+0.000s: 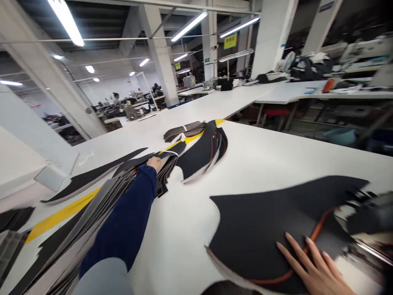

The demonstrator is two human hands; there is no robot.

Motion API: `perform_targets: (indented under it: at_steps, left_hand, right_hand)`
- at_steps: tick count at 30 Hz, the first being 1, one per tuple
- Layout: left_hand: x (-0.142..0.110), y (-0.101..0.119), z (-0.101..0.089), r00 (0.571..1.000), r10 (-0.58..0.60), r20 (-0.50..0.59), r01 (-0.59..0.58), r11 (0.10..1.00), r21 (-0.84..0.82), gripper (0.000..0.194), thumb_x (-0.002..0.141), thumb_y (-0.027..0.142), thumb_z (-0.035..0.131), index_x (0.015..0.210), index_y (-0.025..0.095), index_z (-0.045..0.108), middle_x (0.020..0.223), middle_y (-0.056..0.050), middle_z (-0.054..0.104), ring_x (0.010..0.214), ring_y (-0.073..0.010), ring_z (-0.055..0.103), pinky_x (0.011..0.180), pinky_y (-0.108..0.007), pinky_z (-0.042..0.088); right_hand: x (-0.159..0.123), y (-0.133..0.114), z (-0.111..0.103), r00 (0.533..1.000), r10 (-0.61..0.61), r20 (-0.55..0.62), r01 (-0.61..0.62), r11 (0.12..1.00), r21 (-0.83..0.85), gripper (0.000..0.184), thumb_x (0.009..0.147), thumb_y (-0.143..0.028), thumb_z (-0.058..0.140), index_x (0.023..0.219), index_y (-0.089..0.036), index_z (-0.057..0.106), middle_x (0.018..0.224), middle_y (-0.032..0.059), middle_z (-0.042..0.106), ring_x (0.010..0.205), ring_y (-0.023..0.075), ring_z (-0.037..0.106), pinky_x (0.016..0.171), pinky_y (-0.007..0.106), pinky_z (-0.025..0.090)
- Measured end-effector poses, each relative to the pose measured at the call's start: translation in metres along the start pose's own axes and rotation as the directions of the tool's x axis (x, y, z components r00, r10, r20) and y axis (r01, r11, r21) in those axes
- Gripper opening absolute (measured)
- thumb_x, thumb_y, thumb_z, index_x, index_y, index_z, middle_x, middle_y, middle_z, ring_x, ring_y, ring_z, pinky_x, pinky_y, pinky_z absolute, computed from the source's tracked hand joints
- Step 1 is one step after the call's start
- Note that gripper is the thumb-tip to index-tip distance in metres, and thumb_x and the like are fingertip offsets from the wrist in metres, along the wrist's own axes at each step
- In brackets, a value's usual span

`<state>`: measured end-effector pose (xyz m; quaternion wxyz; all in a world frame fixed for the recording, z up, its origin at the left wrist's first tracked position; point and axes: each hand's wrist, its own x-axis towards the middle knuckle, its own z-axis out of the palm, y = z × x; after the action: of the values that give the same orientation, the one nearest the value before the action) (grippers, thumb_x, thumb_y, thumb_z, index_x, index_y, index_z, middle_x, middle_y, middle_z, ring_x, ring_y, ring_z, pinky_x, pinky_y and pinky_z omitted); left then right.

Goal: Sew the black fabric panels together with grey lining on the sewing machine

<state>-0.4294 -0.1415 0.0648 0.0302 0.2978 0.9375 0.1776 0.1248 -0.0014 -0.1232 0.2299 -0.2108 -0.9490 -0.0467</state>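
Note:
My left hand (154, 163), in a blue sleeve, reaches forward to a stack of dark cut pieces (168, 167) bound with a white strip. Its fingers curl down out of sight at the stack, so I cannot see whether they grip a piece. My right hand (317, 266) lies with spread fingers on a black panel (260, 221) with orange piping along its curved seam. The panel's right end lies by the metal parts of a sewing machine (365, 217), which are blurred.
Long layered grey-black pieces (89, 221) and a yellow strip (64, 211) lie on the left. Further off are a tied grey bundle (184, 130) and a black piece with orange stitching (199, 153). White tables (239, 98) and pillars (161, 57) stand beyond.

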Motion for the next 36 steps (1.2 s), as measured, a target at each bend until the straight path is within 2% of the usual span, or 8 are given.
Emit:
perform_targets:
  at_steps: [6,9,11,14,16,22,28,36]
  left_hand:
    - [-0.050,0.101,-0.033,0.929,0.327,-0.173,-0.353,0.648,-0.674,0.028,0.071,0.024,0.051,0.096,0.017,0.063,0.080,0.000,0.063,0.073,-0.0154,0.057,0.067,-0.023,0.048]
    - [-0.107,0.141,-0.027,0.879,0.475,0.040,-0.259,0.547,-0.796,0.029,0.065,0.024,0.056,0.092,0.019,0.065,0.077,0.000,0.062,0.072,-0.0162,0.057,0.066,-0.025,0.048]
    - [-0.144,0.149,-0.003,0.752,0.593,0.288,-0.148,0.578,-0.803,0.032,0.064,0.024,0.056,0.093,0.020,0.066,0.075,0.000,0.062,0.073,-0.0179,0.058,0.068,-0.028,0.049]
    - [-0.178,0.139,0.050,0.393,0.644,0.656,-0.037,0.724,-0.689,0.044,0.064,0.023,0.053,0.106,0.020,0.065,0.077,0.000,0.064,0.077,-0.0193,0.061,0.074,-0.031,0.050]
    - [-0.183,0.131,0.084,0.235,0.542,0.807,-0.175,0.840,-0.513,0.055,0.067,0.022,0.052,0.121,0.019,0.058,0.078,0.000,0.064,0.078,-0.0194,0.061,0.075,-0.030,0.050]
    - [-0.172,0.200,0.148,0.364,0.701,0.613,-0.838,0.534,-0.112,0.060,0.091,0.044,0.044,0.143,0.015,0.036,0.113,-0.014,0.057,0.105,-0.0270,0.055,0.092,-0.038,0.043]
    - [-0.214,0.281,0.210,0.482,0.800,0.357,-0.869,0.488,0.080,0.059,0.093,0.053,0.039,0.144,0.024,0.035,0.135,-0.015,0.041,0.118,-0.0321,0.041,0.092,-0.045,0.040]
    - [-0.228,0.256,0.208,0.467,0.841,0.273,-0.883,0.459,0.096,0.052,0.096,0.043,0.036,0.146,0.026,0.035,0.115,-0.012,0.052,0.105,-0.0283,0.046,0.096,-0.045,0.033]
  right_hand:
    - [0.028,-0.051,-0.024,0.951,-0.023,0.308,0.075,0.984,-0.159,0.079,0.071,-0.009,0.051,0.147,-0.025,0.034,0.153,0.0131,0.030,0.135,0.0465,0.029,0.097,0.068,0.034]
    - [0.027,-0.070,-0.037,0.920,-0.043,0.389,0.075,0.995,-0.068,0.070,0.080,-0.018,0.055,0.146,-0.025,0.035,0.154,0.0131,0.029,0.136,0.0464,0.025,0.100,0.070,0.029]
    - [0.021,-0.078,-0.047,0.907,-0.060,0.417,0.068,0.998,-0.005,0.070,0.082,-0.025,0.058,0.147,-0.025,0.032,0.154,0.0135,0.027,0.138,0.0469,0.021,0.101,0.071,0.026]
    - [0.011,-0.085,-0.060,0.895,-0.068,0.441,0.041,0.997,0.071,0.074,0.082,-0.038,0.063,0.147,-0.022,0.031,0.153,0.0162,0.029,0.139,0.0475,0.016,0.103,0.073,0.020]
    - [0.007,-0.088,-0.067,0.893,-0.066,0.445,0.023,0.995,0.102,0.072,0.082,-0.043,0.062,0.145,-0.020,0.035,0.150,0.0180,0.033,0.139,0.0472,0.014,0.105,0.074,0.017]
    - [0.005,-0.090,-0.070,0.901,-0.067,0.429,-0.001,0.988,0.157,0.070,0.085,-0.039,0.058,0.147,-0.021,0.032,0.150,0.0168,0.032,0.140,0.0474,0.014,0.105,0.075,0.015]
    - [0.000,-0.088,-0.068,0.897,-0.049,0.440,-0.028,0.986,0.166,0.064,0.085,-0.036,0.057,0.145,-0.021,0.037,0.149,0.0173,0.035,0.140,0.0466,0.014,0.104,0.075,0.015]
    - [-0.010,-0.082,-0.065,0.900,-0.043,0.434,-0.059,0.974,0.218,0.066,0.086,-0.034,0.057,0.147,-0.026,0.032,0.149,0.0147,0.035,0.141,0.0446,0.012,0.105,0.074,0.010]
